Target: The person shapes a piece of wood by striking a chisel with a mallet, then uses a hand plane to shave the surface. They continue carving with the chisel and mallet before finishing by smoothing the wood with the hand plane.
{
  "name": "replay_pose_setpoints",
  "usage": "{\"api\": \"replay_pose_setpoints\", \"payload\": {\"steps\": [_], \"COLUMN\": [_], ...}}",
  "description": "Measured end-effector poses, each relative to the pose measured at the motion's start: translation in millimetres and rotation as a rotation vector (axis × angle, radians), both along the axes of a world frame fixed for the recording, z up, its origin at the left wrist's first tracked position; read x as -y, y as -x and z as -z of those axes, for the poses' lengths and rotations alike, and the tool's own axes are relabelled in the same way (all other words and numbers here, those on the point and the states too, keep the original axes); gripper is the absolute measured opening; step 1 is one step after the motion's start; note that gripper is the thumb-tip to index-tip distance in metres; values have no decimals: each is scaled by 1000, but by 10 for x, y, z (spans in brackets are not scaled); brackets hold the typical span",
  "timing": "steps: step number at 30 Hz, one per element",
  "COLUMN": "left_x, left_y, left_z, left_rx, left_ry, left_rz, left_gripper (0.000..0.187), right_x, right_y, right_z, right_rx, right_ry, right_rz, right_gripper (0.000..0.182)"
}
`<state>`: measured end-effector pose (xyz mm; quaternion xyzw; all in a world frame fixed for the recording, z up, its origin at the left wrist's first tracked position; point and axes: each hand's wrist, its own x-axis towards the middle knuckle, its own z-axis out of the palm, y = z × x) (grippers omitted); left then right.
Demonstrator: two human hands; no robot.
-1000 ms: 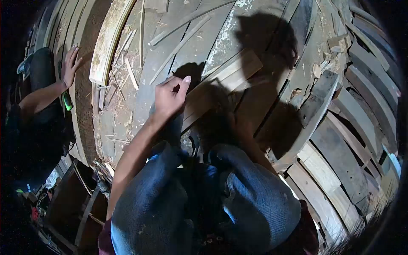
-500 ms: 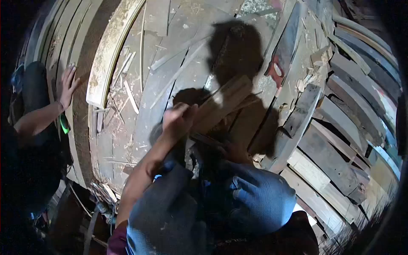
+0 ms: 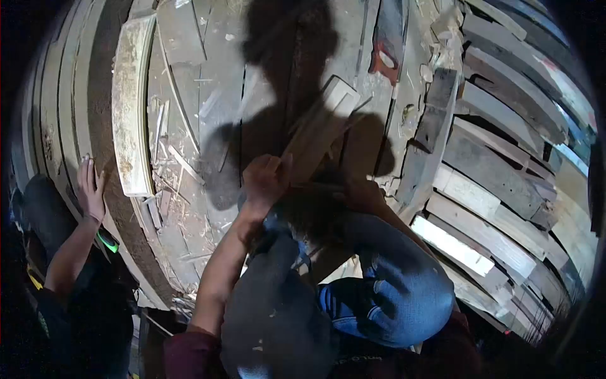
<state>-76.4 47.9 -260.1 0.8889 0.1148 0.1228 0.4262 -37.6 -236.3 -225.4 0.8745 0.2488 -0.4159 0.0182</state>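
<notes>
A wooden board (image 3: 319, 136) lies slanted in front of my knees, its far end pale and lit, its near part in shadow. My left hand (image 3: 266, 182) is closed in a fist at the board's near left edge. Lower and to the right, my right hand (image 3: 365, 194) is in deep shadow, its fingers curled. Between both hands runs a thin bar-like tool (image 3: 317, 187) across the board's near end; its kind is too dark to make out. A thin wood strip (image 3: 361, 106) sticks out beside the board's far right.
A red-handled handsaw (image 3: 384, 62) lies beyond. A thick pale plank (image 3: 132, 107) lies at left, near wood scraps (image 3: 180, 164). Stacked boards (image 3: 505, 170) fill the right. Another person's hand (image 3: 92, 189) rests on planks at far left, close to a green-edged object (image 3: 108, 241).
The view has shifted, so the saw and stacked boards appear higher and further left. My right hand shows more plainly. My left hand remains closed by the board.
</notes>
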Motion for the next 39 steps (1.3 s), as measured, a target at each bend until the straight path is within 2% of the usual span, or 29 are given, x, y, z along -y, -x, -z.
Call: {"api": "replay_pose_setpoints", "payload": {"steps": [2, 3, 6, 9, 12, 14, 15, 18, 20, 21, 23, 25, 27, 30, 33, 36, 38, 39], "left_x": [-5, 2, 37, 60, 72, 46, 71, 118, 155, 188, 266, 346, 334, 316, 274, 245, 256, 240], "left_y": [-1, 11, -58, -14, -20, -31, -29, 34, 94, 196, 357, 488, 495, 491, 517, 479, 493, 505], "left_z": [16, 13, -7, -23, 51, 4, -31, -157, -276, -321, -301, -301, -263, -236, -148, -98, -118, -99], "left_rx": [1, 14, 127, 73, 111, 178, 144, 40, 43, -39, -37, -91, -119, -181, -204, -207, -237, -257], "left_ry": [-13, -21, -79, -130, -133, -184, -137, -106, -168, -188, -257, -253, -284, -289, -265, -238, -236, -257], "left_rz": [6, 8, -20, -10, -51, -77, -128, -253, -287, -278, -268, -227, -218, -207, -218, -222, -221, -202], "left_gripper": [28, 28, 30, 31, 32, 33, 33, 32, 31, 23, 17, 9, 9, 11, 12, 12, 13, 14], "right_x": [-108, -255, -160, -114, -181, -69, 10, 170, 309, 296, 189, 102, -45, -13, -97, -8, 215, 226], "right_y": [98, 24, 103, 80, -98, -19, 64, 287, 663, 758, 871, 738, 345, 162, 552, 425, 276, 348], "right_z": [-135, -272, -70, 83, 180, 264, 298, 537, 731, 756, 683, 402, 218, 313, 348, 378, 768, 781], "right_rx": [-24, -175, -39, -74, -250, -132, -76, -289, -120, -65, 27, -16, -151, -204, -289, -246, -152, -163], "right_ry": [37, 134, -39, -194, 22, -171, -263, -108, -352, -413, -471, -420, -331, -381, -214, -227, -486, -466], "right_rz": [51, 123, 52, 159, 8, 11, 23, 26, -62, -75, -76, -12, 75, 429, 87, 54, 248, 265], "right_gripper": [54, 52, 49, 45, 54, 55, 55, 55, 47, 45, 41, 40, 39, 54, 55, 47, 46, 46]}}
